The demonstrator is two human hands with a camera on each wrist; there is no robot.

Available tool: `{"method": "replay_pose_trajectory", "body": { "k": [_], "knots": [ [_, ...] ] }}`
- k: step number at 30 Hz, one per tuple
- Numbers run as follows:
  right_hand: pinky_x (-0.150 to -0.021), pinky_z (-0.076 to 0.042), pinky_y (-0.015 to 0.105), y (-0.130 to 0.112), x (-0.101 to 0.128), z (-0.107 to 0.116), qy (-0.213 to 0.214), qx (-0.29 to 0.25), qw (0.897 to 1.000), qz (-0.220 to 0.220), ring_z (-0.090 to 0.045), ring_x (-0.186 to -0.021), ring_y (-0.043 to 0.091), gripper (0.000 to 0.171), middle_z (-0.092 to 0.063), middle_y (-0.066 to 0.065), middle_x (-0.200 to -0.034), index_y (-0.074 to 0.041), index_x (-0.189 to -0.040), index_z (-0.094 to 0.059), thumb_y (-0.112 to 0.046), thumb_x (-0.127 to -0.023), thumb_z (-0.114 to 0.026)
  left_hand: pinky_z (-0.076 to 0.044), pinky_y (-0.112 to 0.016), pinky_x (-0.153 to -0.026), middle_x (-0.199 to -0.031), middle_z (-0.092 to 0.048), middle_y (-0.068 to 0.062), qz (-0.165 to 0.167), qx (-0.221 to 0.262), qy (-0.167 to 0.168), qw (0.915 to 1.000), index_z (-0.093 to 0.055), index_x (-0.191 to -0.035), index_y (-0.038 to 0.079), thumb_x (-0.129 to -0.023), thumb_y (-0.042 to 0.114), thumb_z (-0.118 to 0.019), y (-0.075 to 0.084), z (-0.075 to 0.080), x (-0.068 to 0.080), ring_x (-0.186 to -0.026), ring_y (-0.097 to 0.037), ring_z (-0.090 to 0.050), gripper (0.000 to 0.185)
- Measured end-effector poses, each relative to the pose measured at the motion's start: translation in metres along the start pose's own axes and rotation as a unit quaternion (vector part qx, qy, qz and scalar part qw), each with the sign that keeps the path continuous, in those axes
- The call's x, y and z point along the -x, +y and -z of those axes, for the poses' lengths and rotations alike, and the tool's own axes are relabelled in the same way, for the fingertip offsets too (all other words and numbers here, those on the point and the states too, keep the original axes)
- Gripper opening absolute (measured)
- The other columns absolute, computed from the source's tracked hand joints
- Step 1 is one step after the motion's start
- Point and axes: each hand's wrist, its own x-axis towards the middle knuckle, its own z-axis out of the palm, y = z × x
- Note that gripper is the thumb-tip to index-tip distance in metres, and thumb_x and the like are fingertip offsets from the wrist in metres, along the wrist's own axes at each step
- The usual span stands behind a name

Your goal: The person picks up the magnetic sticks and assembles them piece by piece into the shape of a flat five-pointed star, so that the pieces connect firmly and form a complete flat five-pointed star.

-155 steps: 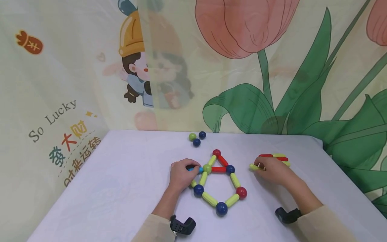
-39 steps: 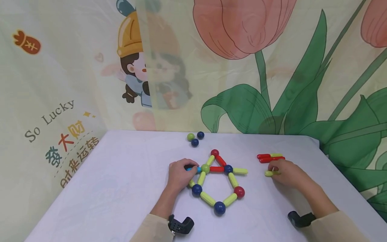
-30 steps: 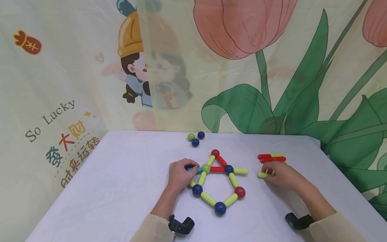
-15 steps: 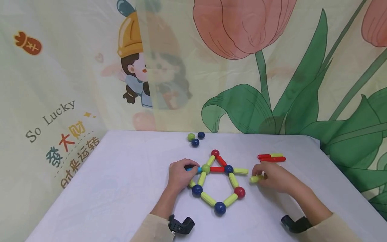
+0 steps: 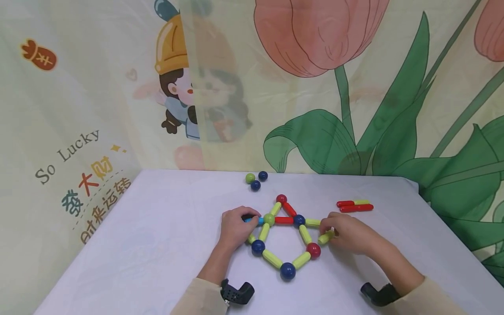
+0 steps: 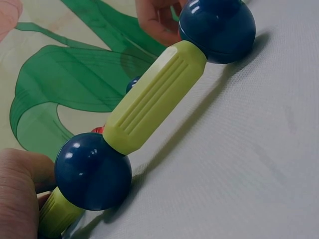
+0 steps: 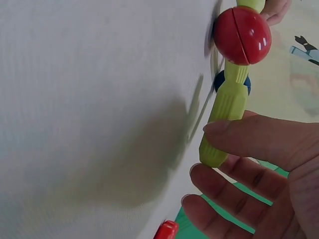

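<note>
A ring of yellow-green and red magnetic rods joined by balls lies on the white table, with a triangle at its far side. My left hand (image 5: 237, 225) grips a light-blue rod (image 5: 260, 221) at the left of the green ball (image 5: 269, 219); the fingers hide most of that rod. Between thumb and fingers, my right hand (image 5: 347, 232) pinches a yellow-green rod (image 7: 227, 112). The held rod's free end is close to the red ball (image 5: 313, 250). Another yellow-green rod (image 5: 312, 222) juts right from the dark blue ball (image 5: 299, 220), its end right by my right fingertips.
At the table's far edge sit a loose green ball (image 5: 250, 178) and two dark blue balls (image 5: 255, 185). Spare rods, among them a red rod (image 5: 356, 208), lie at the back right. A printed cloth (image 5: 220, 87) hangs behind the table.
A yellow-green rod has been added to the right-hand dark blue ball. My right hand has taken another from the right pile and brought it left. The left hand keeps its place.
</note>
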Motion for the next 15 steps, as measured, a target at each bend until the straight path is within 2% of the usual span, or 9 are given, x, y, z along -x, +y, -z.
{"method": "replay_pose_trajectory", "body": {
  "k": [6,15],
  "knots": [
    [-0.084,-0.062,0.039,-0.0044,-0.0005,-0.0043,-0.002,0.01,1.0,-0.016,-0.061,-0.093,0.016,0.026,-0.065,-0.002,-0.099,-0.026,-0.094,-0.076,-0.006,-0.08,-0.086,-0.041,-0.054,-0.106,-0.093,-0.078,0.006,-0.01,-0.001,0.003,0.9999,-0.081,-0.089,0.022,-0.09,0.018,-0.072,-0.0016,-0.0007,-0.0004,-0.101,-0.021,-0.068,0.01],
    [-0.084,-0.062,0.04,-0.0091,0.0004,-0.0078,0.001,0.021,1.0,-0.011,-0.062,-0.095,0.016,0.028,-0.065,-0.001,-0.1,-0.027,-0.092,-0.076,-0.004,-0.08,-0.085,-0.046,-0.052,-0.103,-0.094,-0.078,0.006,-0.002,0.004,0.0,1.0,-0.081,-0.09,0.022,-0.091,0.019,-0.072,-0.0002,0.0003,-0.0003,-0.103,-0.021,-0.066,0.01]
  ]
}}
